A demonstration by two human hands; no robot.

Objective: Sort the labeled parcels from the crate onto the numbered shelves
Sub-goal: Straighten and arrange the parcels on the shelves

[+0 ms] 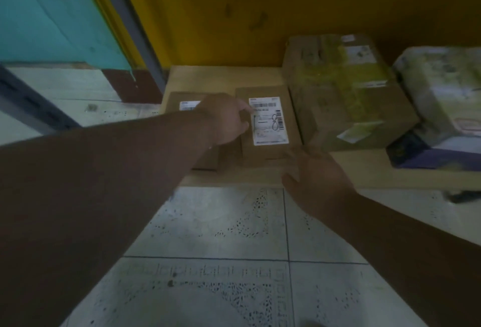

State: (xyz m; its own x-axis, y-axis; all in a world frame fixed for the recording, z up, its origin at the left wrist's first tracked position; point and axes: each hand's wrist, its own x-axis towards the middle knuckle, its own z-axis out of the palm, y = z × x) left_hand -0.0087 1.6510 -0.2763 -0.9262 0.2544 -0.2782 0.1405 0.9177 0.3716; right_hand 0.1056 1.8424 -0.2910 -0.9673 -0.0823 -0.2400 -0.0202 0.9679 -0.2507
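A low, pale wooden shelf board (221, 76) sits just above the tiled floor (208, 225) against a yellow wall. Four parcels rest directly on it: a small flat cardboard box (174, 102) at the left, a labeled flat box (268, 154) just beside it, a larger taped carton (346, 97), and a plastic-wrapped parcel (442, 102) at the right.

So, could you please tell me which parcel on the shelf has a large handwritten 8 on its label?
The flat brown parcel between both hands; its white label shows the 8.
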